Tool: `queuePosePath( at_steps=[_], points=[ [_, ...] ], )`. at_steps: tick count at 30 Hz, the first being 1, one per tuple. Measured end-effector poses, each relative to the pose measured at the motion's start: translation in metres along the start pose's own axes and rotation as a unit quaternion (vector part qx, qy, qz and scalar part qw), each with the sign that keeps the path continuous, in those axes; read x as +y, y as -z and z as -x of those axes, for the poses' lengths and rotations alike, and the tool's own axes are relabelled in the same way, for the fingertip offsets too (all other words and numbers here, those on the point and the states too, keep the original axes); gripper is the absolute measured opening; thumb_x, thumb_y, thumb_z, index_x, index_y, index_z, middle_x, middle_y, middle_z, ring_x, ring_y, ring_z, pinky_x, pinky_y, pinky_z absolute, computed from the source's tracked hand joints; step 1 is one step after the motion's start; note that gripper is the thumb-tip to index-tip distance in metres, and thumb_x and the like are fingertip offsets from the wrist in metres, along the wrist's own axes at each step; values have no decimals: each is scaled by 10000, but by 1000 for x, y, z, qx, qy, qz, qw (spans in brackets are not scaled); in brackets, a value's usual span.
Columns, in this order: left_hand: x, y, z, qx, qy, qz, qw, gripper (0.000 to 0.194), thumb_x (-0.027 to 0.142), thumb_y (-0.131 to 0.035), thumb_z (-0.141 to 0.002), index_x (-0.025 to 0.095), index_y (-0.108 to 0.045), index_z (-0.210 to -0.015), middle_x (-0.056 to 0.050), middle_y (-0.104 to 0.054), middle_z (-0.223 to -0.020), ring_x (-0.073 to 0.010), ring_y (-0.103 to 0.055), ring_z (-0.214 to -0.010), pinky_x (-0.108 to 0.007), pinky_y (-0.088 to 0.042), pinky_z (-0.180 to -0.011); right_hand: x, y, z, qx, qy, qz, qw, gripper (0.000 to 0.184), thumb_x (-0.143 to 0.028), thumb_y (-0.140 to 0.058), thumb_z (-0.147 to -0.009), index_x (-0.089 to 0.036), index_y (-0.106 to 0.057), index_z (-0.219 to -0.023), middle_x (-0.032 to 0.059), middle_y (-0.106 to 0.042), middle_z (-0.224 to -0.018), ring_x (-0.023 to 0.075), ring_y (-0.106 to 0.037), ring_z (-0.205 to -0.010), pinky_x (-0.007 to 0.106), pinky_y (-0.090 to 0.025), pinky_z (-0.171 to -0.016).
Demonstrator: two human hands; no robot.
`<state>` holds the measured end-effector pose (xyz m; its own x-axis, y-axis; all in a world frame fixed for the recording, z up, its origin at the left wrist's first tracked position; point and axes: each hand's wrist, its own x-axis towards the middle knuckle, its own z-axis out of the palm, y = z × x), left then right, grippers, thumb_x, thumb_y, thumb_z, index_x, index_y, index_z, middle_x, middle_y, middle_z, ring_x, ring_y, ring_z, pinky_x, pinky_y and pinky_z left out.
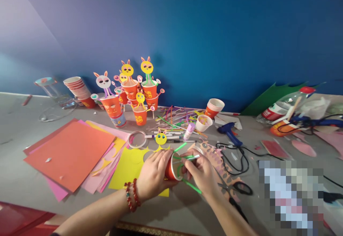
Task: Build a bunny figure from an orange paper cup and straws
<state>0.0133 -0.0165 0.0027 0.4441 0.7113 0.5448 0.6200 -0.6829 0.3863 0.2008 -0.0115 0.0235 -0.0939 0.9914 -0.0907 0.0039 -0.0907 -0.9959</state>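
Note:
My left hand point(155, 170), with red bead bracelets on its wrist, is wrapped round a red paper cup point(169, 171) tipped so that its mouth faces right. Green straws point(180, 147) stick out of the cup's mouth at the top and bottom. At that opening, my right hand point(201, 173) pinches a green straw with a whitish end. A yellow paper bunny face point(161, 138) lies just beyond the cup. Beneath my left hand is a yellow paper sheet point(125, 168) with round cut-outs.
Finished bunny cups point(140, 116) stand at the back, by a heap of coloured straws point(174, 118). A blue glue gun point(232, 134), its black cord and scissors point(242, 188) lie right. Paper sheets point(72, 153) are stacked left. A bottle point(284, 109) leans at far right.

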Motion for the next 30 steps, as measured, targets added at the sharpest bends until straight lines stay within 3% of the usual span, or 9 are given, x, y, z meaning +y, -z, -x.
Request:
queuePosePath(
  at_steps=[5,10,15,18,21,26,30],
  points=[
    [-4,-5,2,-7,69,67,995,885,440,-873,-671,187,-388,-1368,-180,-705,-1180,-346,-724,-1021,-456,-610,-876,-5,4,1,-63,-7,-54,997,337,-470,-708,-837,-180,-617,-984,-46,-618,-549,81,-497,-381,189,-369,-395],
    [-3,0,1,-30,119,123,985,836,432,-864,-693,215,-401,-1354,-156,-704,-1206,-324,-724,-1041,-421,-609,-868,-2,11,0,-74,20,-101,992,291,-295,-636,-858,-210,-568,-1128,-43,-636,-679,93,-530,-504,195,-420,-480],
    [-5,1,1,-28,148,130,980,799,474,-812,-738,211,-398,-1369,-154,-699,-1211,-326,-715,-1053,-444,-596,-882,4,7,-2,-81,29,-143,986,257,-154,-582,-725,-234,-514,-959,-39,-615,-758,109,-518,-596,198,-401,-511],
    [-9,0,3,-18,163,134,977,765,499,-786,-751,213,-406,-1351,-151,-693,-1215,-327,-707,-1069,-458,-584,-902,2,5,-2,-100,46,-103,989,171,-151,-578,-691,-222,-506,-829,-37,-566,-730,115,-485,-628,207,-369,-542],
    [-12,-1,3,-8,178,141,974,731,502,-769,-759,223,-413,-1333,-133,-699,-1199,-319,-710,-1058,-459,-580,-902,-3,7,0,-140,81,6,987,101,-144,-579,-722,-213,-523,-769,-43,-511,-701,115,-432,-614,223,-337,-552],
    [-11,1,3,2,190,134,973,694,481,-761,-761,217,-438,-1316,-131,-710,-1170,-315,-719,-1033,-457,-583,-895,-14,9,3,-196,125,115,966,60,-224,-628,-841,-209,-612,-897,-3,-579,-822,150,-500,-707,248,-404,-629],
    [-11,0,4,5,182,125,975,689,435,-753,-753,212,-441,-1325,-140,-713,-1178,-321,-718,-1048,-468,-586,-903,-11,7,1,-173,178,140,959,198,-359,-641,-920,-215,-618,-787,6,-603,-743,170,-539,-688,267,-425,-634]
  ],
)
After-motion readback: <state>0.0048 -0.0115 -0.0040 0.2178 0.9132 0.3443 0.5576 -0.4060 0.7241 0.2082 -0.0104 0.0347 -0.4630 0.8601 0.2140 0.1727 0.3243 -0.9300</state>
